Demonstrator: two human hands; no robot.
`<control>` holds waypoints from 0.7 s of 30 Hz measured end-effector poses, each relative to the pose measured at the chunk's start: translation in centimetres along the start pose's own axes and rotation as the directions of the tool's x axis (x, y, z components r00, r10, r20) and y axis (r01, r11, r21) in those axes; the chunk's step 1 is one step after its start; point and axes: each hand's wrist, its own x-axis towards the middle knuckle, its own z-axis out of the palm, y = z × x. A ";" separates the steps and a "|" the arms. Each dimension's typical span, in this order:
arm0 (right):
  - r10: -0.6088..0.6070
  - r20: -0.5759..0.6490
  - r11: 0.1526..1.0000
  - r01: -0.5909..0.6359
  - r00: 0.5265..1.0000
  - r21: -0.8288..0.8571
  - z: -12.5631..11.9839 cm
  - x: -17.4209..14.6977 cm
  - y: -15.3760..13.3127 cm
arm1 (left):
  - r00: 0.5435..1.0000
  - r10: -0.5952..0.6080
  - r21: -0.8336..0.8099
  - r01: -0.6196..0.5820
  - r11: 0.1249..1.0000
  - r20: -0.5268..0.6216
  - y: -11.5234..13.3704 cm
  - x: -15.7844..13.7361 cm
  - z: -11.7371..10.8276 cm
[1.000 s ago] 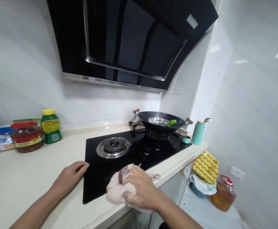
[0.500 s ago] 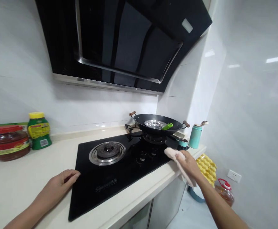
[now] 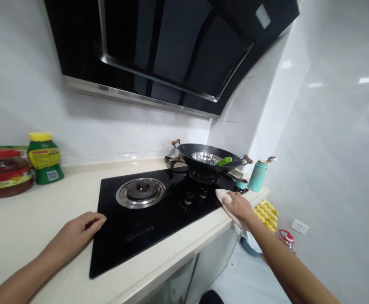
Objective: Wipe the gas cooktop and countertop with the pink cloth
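Hands, two, well apart. Right hand (image 3: 238, 204): we find it closed over a pale cloth (image 3: 222, 195), which lies at the front right edge of the black glass cooktop (image 3: 117, 253) and trails across the counter (image 3: 22, 228) edge. Left hand (image 3: 79, 230): loosely curled at the cooktop's left edge, thumb near forefinger; how far the other fingers close we cannot tell.

Cooktop: one uncovered burner (image 3: 143, 190), left; two knobs, mid-panel; one black wok (image 3: 200, 166) with wooden handles over the right burner, containing a shiny metal bowl-like piece (image 3: 204, 158) and a green handle (image 3: 224, 161).

Right of these: a small teal cup (image 3: 241, 184), beside a teal canister (image 3: 258, 176). Far left, we count a green bottle (image 3: 46, 162), yellow-capped, next to a red-lidded jar (image 3: 5, 177). Overhead: a black range hood (image 3: 171, 46). Low right: a yellow egg tray (image 3: 267, 214), partly hidden by the arm.
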 end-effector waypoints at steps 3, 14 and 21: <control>-0.138 0.011 0.990 0.137 0.990 0.008 0.0 -2.9 -3.7 | 1.000 0.012 0.009 -0.012 1.000 0.013 0.0 0.0 0.2; -0.591 -0.005 0.778 0.572 0.807 0.259 -1.1 -15.1 -20.6 | 0.988 0.110 0.100 -0.122 0.988 0.113 4.7 -2.6 -0.8; -0.766 -0.050 0.578 0.721 0.641 0.383 -0.8 -20.8 -28.3 | 0.992 0.107 -0.031 -0.105 0.994 0.069 7.5 -10.3 -3.6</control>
